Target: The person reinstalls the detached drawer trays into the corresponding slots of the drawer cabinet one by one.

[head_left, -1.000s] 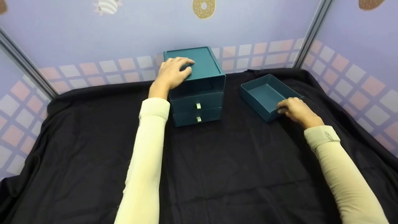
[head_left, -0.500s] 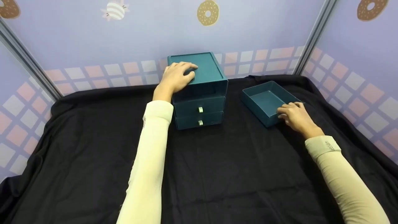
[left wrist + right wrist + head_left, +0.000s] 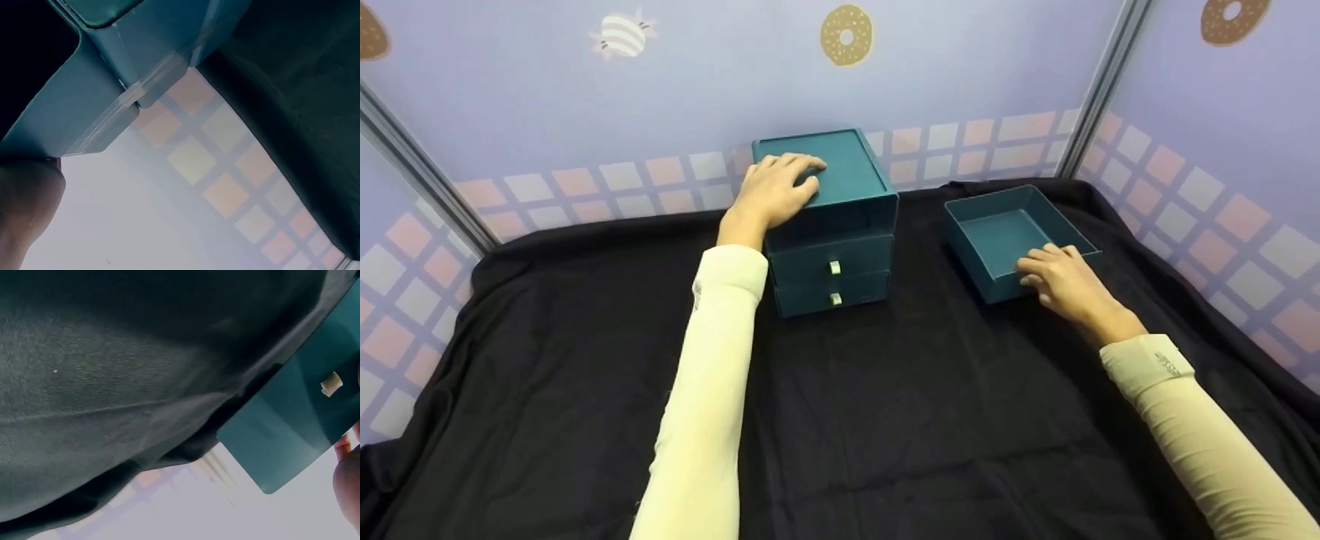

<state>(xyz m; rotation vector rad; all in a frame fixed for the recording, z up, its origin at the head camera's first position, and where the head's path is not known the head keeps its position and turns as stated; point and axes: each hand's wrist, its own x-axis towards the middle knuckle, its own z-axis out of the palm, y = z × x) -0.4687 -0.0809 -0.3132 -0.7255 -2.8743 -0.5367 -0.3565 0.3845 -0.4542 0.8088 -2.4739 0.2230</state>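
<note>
We've got the loose drawer [image 3: 1001, 236] pinched by its front rim in our right hand [image 3: 1061, 281], fingers near the knob [image 3: 332, 384]. Drawer's right of the cabinet [image 3: 847, 172], apart from it. Left hand [image 3: 772, 191] rests on the cabinet top, fingers relaxed. Right cuff [image 3: 1144, 364] bears dark lettering (too small for us to read).

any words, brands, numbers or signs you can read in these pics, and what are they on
No text can be read for certain.
Right sleeve cuff: small dark lettering, too blurred to read.
Left sleeve cuff: a small dark mark, too small to tell whether it is lettering.
Drawer cabinet and loose drawer: no legible text.
</note>
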